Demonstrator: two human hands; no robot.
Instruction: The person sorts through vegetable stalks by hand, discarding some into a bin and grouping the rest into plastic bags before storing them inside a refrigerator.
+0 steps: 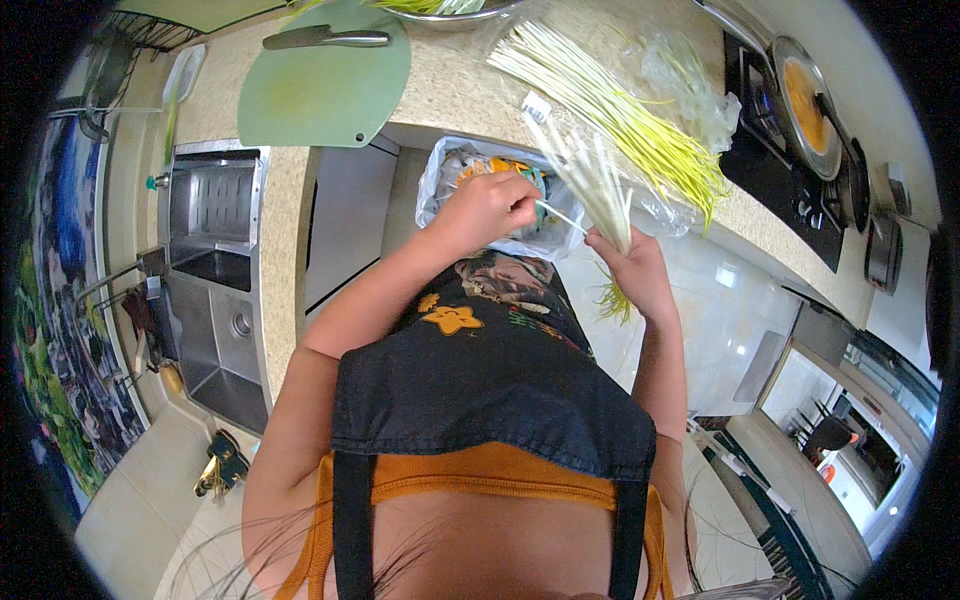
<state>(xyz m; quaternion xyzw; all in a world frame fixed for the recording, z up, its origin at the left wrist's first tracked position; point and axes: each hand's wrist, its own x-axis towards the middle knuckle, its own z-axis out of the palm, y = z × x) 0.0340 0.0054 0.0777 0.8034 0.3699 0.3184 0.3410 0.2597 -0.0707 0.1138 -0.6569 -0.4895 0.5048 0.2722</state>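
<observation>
My right hand grips a small bunch of blanched chives. Their white stems fan upward toward the counter, and yellow-green leaf ends hang below the fist. One white chive stem stretches across from this bunch to my left hand, its tip pinched between thumb and fingers. Beneath my left hand stands a bin lined with a white plastic bag, with wrappers and other refuse inside. A larger bundle of yellow chives lies on clear plastic along the counter.
A knife rests on a green cutting board. At the far right, a pan with orange food sits on a black cooktop. A steel sink lies left; a metal bowl with chives is at the top.
</observation>
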